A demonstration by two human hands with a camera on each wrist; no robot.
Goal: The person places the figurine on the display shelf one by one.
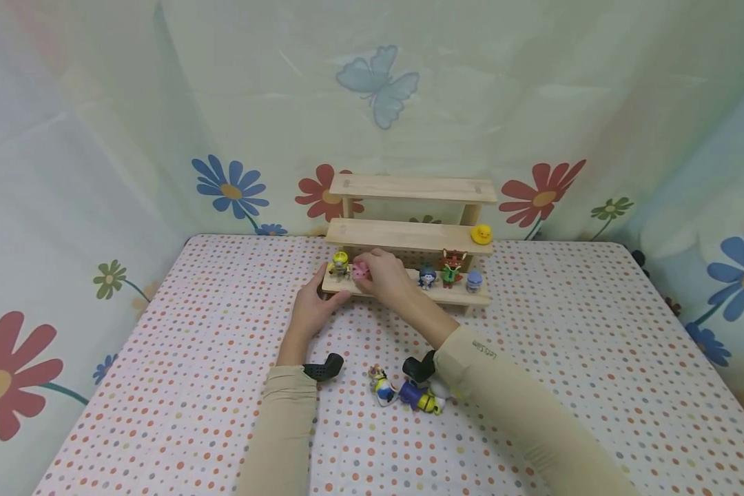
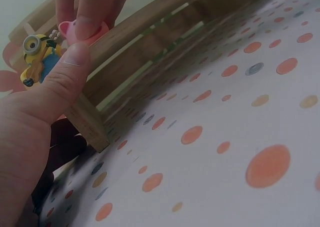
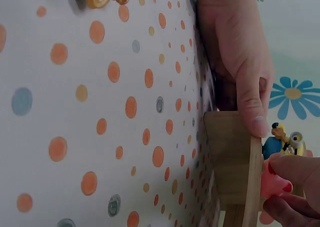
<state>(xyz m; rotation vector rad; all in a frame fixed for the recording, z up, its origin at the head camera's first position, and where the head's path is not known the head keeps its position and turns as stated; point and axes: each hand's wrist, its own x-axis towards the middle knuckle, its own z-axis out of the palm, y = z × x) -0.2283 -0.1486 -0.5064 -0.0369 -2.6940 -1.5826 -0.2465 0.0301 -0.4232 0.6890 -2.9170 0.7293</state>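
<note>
On the bottom tier of a wooden step shelf (image 1: 403,234), my right hand (image 1: 389,277) pinches a pink pig figurine (image 1: 359,271) between thumb and fingers. The pig (image 2: 72,33) is partly covered by those fingers in the left wrist view. A yellow Minion figurine (image 2: 45,57) with a small guitar stands beside it at the shelf's left end. My left hand (image 1: 310,306) grips that end of the bottom board, its thumb (image 3: 254,107) along the front edge and its fingers partly hidden beneath.
Right along the bottom tier stand a blue figurine (image 1: 426,277), a fox figurine (image 1: 452,269) and a small lavender figurine (image 1: 474,281). A yellow duck (image 1: 481,234) sits one tier higher. Two figurines, one multicoloured (image 1: 381,386) and one purple and yellow (image 1: 418,397), lie on the dotted cloth.
</note>
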